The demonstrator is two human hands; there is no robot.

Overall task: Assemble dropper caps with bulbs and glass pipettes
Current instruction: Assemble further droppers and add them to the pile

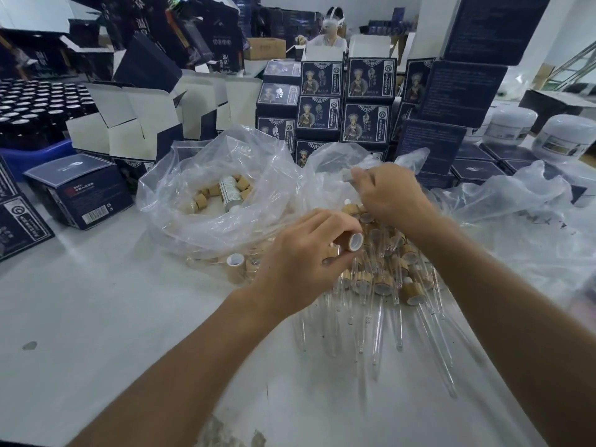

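The left hand has its fingers curled round a light, stiff bamboo cap, while the right hand pinches something small, with fragile, slippery glass pipettes just below, best taken mid-stem.

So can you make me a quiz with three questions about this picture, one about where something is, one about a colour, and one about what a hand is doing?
1. Where is the small white bottle?
A. Inside the clear plastic bag
B. On top of the blue boxes
C. In the left hand

2. What colour are the stacked boxes behind the bags?
A. Red
B. Dark blue
C. Yellow

3. What is the left hand doing?
A. Lying flat on the table
B. Holding a wooden cap
C. Pointing at the ceiling

Answers:
1. A, the bottle lies among wooden caps inside the clear plastic bag.
2. B, the cartons are dark blue with a printed figure.
3. B, its fingers curl round a wooden cap whose white inside faces the camera.
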